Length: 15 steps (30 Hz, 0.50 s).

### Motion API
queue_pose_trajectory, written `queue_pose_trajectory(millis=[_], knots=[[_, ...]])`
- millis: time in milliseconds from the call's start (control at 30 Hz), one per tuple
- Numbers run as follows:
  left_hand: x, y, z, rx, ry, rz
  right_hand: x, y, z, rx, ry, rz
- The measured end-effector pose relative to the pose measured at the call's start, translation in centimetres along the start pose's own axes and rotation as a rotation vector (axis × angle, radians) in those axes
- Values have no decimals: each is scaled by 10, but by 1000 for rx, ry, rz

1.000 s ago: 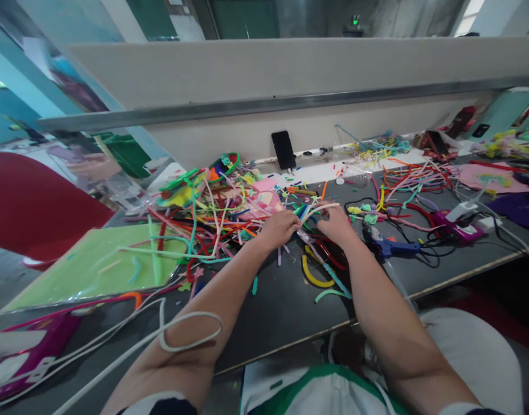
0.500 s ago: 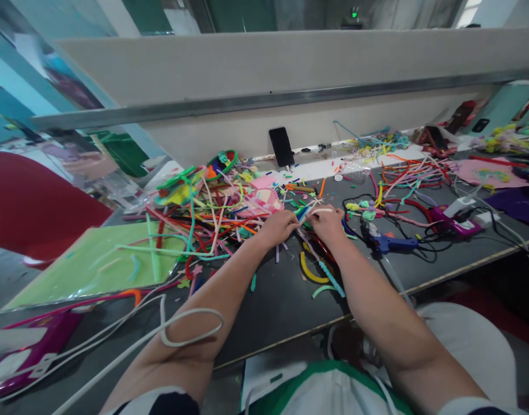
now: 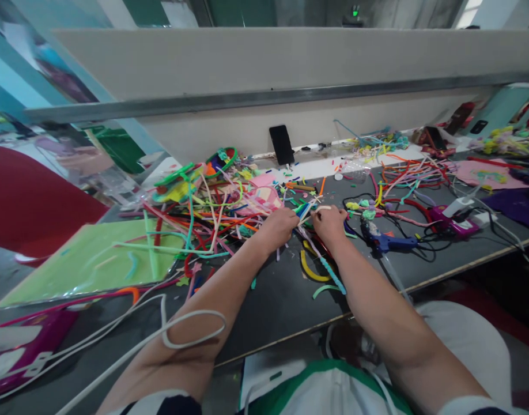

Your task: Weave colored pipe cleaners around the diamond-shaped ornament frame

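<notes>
My left hand (image 3: pixel 280 229) and my right hand (image 3: pixel 329 223) are close together over the dark tabletop, fingers pinched. Between them run pale cream pipe cleaners (image 3: pixel 308 215), gripped at either side; one end curves over the right fingers. Just below hangs or lies a lilac and light-blue fuzzy strand (image 3: pixel 322 259); I cannot tell whether it joins the held piece. A yellow curved pipe cleaner (image 3: pixel 311 271) rests under the hands. To the left spreads a tangled heap of coloured pipe cleaners (image 3: pixel 221 216).
A blue glue gun (image 3: pixel 392 242) lies to the right, near a magenta power strip (image 3: pixel 457 225) with cords. A black phone (image 3: pixel 282 145) leans on the back panel. At left are a green sheet in plastic (image 3: pixel 87 265) and a white cable (image 3: pixel 117 374) crossing my left forearm.
Both hands stay nearly in place, with a slight shift of the fingers around the cream pipe cleaners. The view has moved very slightly.
</notes>
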<state>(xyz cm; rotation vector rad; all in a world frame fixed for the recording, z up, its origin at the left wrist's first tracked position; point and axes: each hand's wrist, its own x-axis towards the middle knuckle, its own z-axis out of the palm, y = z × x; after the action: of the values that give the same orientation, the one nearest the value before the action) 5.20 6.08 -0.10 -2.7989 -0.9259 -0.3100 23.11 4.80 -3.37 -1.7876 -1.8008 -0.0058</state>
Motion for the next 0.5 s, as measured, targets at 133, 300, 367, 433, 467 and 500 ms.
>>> queue_pose_trajectory(millis=[133, 300, 367, 433, 467, 500], knots=[[-1, 3, 0, 8, -10, 50, 1, 2, 0, -13, -1, 8], [-1, 6, 1, -54, -33, 67, 1, 4, 1, -9, 37, 24], [-1, 8, 3, -64, -41, 75, 2, 4, 1, 24, 50, 26], [-1, 8, 5, -49, -47, 80, 3, 3, -1, 85, 39, 25], [-1, 7, 6, -36, -48, 80, 4, 2, -2, 129, 22, 19], [-1, 5, 6, -24, -45, 76, 4, 2, -4, 182, 3, 8]])
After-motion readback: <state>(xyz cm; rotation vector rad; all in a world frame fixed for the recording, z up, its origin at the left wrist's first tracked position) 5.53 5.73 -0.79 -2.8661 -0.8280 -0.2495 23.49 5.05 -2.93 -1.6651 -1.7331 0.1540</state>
